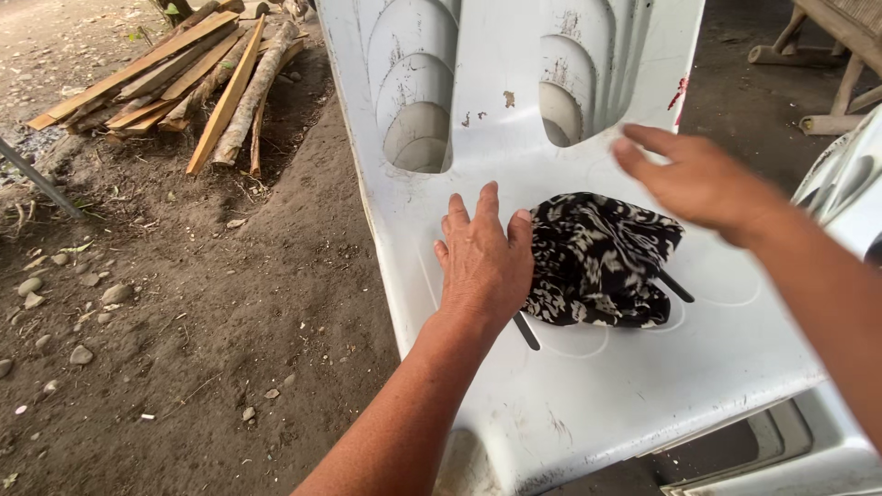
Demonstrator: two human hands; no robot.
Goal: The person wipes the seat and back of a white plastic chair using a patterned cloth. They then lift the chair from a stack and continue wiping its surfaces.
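Observation:
A black and white patterned cloth (595, 260) lies bunched on the flat seat of a white plastic chair (514, 165). Thin dark rods (526, 332) stick out from under the cloth. My left hand (482, 260) rests flat on the seat, fingers together, its edge touching the cloth's left side. My right hand (694, 179) hovers above the cloth's upper right, fingers spread, blurred and holding nothing.
A pile of wooden planks and sticks (188, 78) lies on the dirt ground at upper left. Small stones (115, 294) dot the ground on the left. Wooden furniture legs (831, 55) stand at upper right. Another white plastic piece (850, 179) shows at the right edge.

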